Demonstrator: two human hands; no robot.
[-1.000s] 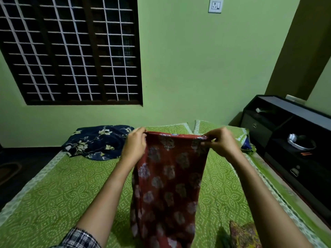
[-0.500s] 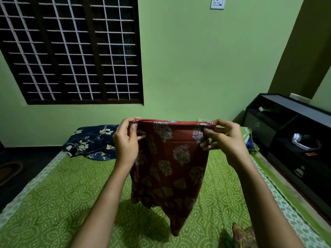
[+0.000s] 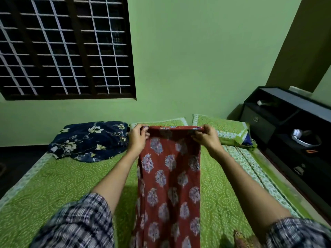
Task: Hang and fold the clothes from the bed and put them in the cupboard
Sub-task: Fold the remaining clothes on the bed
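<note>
Pinching the top edge of the red printed garment (image 3: 170,176), left hand (image 3: 137,140) at its 11 o'clock corner, right hand (image 3: 207,140) at 1 o'clock, hanging toward 6 over the bed (image 3: 53,185); looks light, soft, floppy, so best gripped at those corners.

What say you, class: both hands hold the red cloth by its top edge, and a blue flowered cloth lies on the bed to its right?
One slip: the head view shows the blue flowered cloth on the bed to the left of the red cloth.
</note>
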